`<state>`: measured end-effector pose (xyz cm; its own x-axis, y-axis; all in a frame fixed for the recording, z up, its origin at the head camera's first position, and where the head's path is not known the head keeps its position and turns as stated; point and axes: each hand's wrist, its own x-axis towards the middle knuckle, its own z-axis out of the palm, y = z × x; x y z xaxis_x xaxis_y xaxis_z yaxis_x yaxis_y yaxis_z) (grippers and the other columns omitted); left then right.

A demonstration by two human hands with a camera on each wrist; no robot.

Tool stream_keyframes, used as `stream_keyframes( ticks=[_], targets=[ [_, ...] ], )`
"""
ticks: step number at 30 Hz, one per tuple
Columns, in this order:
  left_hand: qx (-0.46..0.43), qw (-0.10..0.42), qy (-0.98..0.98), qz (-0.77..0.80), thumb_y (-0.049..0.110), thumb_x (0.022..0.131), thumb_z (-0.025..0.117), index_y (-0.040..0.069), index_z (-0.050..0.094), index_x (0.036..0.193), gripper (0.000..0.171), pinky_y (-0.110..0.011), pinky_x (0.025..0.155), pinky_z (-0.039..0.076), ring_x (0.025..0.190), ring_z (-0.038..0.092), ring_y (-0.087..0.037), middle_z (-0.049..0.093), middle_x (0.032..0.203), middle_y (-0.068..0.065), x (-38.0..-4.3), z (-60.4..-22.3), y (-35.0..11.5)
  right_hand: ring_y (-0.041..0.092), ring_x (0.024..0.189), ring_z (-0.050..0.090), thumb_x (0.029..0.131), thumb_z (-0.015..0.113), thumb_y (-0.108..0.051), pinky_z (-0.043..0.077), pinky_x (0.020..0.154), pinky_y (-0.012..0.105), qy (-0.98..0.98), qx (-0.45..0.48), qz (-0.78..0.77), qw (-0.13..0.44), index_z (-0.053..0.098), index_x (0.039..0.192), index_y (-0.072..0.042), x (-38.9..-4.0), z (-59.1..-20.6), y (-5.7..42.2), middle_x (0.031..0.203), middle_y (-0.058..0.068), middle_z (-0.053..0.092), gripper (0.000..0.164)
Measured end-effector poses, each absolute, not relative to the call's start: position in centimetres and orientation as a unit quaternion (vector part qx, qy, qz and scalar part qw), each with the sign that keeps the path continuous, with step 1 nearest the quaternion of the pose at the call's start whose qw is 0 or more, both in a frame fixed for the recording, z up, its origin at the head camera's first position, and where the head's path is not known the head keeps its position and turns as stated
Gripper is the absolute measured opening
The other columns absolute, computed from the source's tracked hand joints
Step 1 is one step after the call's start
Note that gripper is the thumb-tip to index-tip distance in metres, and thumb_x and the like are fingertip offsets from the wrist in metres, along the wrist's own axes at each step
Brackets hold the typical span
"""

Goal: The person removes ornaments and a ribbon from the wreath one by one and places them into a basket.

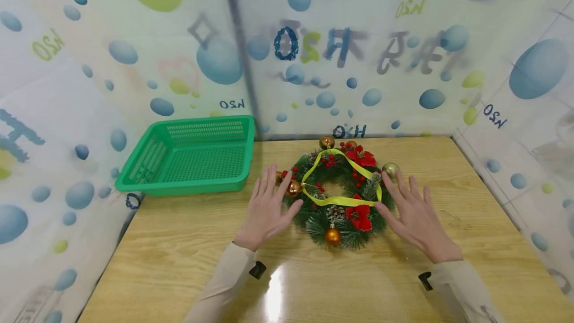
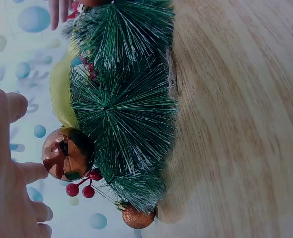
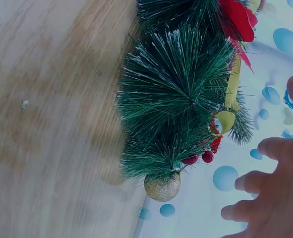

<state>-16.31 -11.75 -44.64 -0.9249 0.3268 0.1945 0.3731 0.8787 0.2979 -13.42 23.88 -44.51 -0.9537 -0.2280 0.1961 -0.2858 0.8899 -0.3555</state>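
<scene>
A green Christmas wreath (image 1: 309, 221) lies flat on the table, trimmed with red flowers (image 1: 358, 217), berries, pinecones and copper and gold baubles. Over its top runs a loop of yellow ribbon (image 1: 343, 200). My left hand (image 1: 269, 211) is at the wreath's left side, fingers straight and spread, close by a shiny copper bauble (image 2: 68, 153). On the opposite side my right hand (image 1: 414, 216) is spread too, near the glittery gold bauble (image 3: 162, 186). Neither hand grips anything. Whether the fingertips touch the wreath, I cannot tell.
A green plastic basket (image 1: 179, 187) with perforated walls stands at the back left of the wooden table (image 1: 188, 243). Behind the table and along both sides hangs a pale sheet (image 1: 381, 74) printed with blue and green drops.
</scene>
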Motion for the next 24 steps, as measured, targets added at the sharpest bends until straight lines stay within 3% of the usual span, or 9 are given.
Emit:
stream_keyframes(
  ticks=[6, 14, 24],
  targets=[
    [-0.185, 0.077, -0.965, -0.170, 0.059, 0.102, 0.041, 0.021, 0.020, 0.163, 0.074, -0.055, 0.129, 0.009, 0.158, -0.003, -0.032, -0.008, 0.170, -0.013, -15.9, -44.6, -11.7, 0.060, 0.148, 0.014, 0.105, 0.049, -0.048, 0.009, 0.116, 0.079, -0.964, 0.133, 0.218, 0.076, 0.016, 0.164, -0.016, -13.2, -44.6, 24.0, 0.164, 0.031, 0.019, 0.075],
    [-0.187, 0.093, -0.960, -0.188, 0.058, 0.103, 0.041, 0.019, 0.022, 0.163, 0.075, -0.057, 0.128, 0.014, 0.158, 0.001, -0.034, -0.005, 0.170, -0.012, -14.6, -44.4, -11.8, 0.055, 0.147, 0.026, 0.107, 0.047, -0.041, 0.026, 0.114, 0.073, -0.953, 0.127, 0.270, 0.060, 0.020, 0.161, 0.000, -12.6, -45.4, 24.4, 0.164, 0.028, 0.023, 0.073],
    [-0.179, 0.081, -0.962, -0.187, 0.059, 0.104, 0.037, 0.015, 0.019, 0.164, 0.077, -0.056, 0.128, 0.015, 0.157, 0.004, -0.036, -0.003, 0.170, -0.014, -13.3, -45.0, -11.6, 0.052, 0.149, 0.025, 0.108, 0.041, -0.047, 0.027, 0.113, 0.074, -0.952, 0.111, 0.285, 0.010, 0.018, 0.161, 0.001, -12.4, -46.3, 24.6, 0.165, 0.026, 0.021, 0.075]
  ],
)
